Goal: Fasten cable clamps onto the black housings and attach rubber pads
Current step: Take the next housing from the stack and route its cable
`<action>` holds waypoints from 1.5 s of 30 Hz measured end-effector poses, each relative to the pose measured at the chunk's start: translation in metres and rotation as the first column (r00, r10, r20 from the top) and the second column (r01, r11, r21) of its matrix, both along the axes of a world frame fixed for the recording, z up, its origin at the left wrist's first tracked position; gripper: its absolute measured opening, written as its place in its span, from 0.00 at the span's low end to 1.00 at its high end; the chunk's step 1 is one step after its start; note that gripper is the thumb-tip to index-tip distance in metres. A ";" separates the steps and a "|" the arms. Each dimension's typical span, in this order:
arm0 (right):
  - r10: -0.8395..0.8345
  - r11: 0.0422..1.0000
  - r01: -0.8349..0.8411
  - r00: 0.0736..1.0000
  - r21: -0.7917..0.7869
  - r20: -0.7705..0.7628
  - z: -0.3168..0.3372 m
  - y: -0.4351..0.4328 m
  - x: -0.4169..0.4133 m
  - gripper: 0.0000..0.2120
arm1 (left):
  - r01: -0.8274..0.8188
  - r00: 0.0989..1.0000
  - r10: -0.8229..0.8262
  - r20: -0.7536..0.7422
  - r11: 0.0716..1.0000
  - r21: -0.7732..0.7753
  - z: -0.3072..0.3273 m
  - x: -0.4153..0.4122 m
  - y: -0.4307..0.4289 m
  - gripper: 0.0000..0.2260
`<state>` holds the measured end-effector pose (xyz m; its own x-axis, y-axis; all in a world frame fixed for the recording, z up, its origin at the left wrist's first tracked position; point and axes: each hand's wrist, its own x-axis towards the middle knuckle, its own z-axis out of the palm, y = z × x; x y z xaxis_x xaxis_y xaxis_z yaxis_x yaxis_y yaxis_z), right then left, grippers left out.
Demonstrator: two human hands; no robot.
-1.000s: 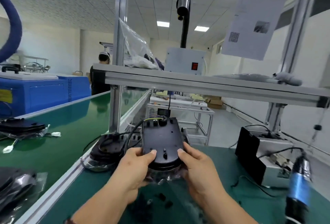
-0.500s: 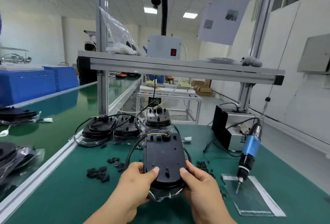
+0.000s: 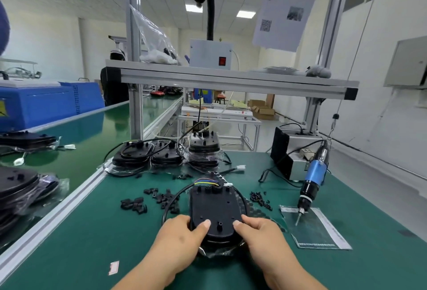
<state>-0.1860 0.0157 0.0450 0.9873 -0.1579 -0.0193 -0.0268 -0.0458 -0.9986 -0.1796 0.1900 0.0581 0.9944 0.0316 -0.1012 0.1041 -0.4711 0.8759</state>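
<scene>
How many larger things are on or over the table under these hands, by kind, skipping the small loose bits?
Near black housing: 1
Stacks of black housings at the back: 3
Blue screwdriver: 1
Clear plastic bag: 1
Grey box: 1
Total: 7

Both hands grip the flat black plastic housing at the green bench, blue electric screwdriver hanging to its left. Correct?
One error: the head view shows the blue electric screwdriver hanging to the right of the flat black plastic housing, not left. Left hand and right hand grip it at the green bench.
</scene>
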 end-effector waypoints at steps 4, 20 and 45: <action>-0.029 0.990 0.031 0.999 -0.140 0.014 -0.002 -0.009 0.001 0.19 | 0.061 0.998 -0.062 -0.003 0.979 0.193 -0.003 -0.003 0.000 0.34; 0.004 0.983 -0.075 0.922 0.167 0.388 0.071 -0.012 0.033 0.20 | -0.124 0.502 -0.322 0.803 0.892 0.435 0.094 0.010 0.014 0.12; 0.012 0.979 -0.065 0.965 0.196 0.260 0.082 0.001 0.155 0.19 | -0.503 0.622 -0.037 0.782 0.747 0.436 0.165 0.156 0.032 0.21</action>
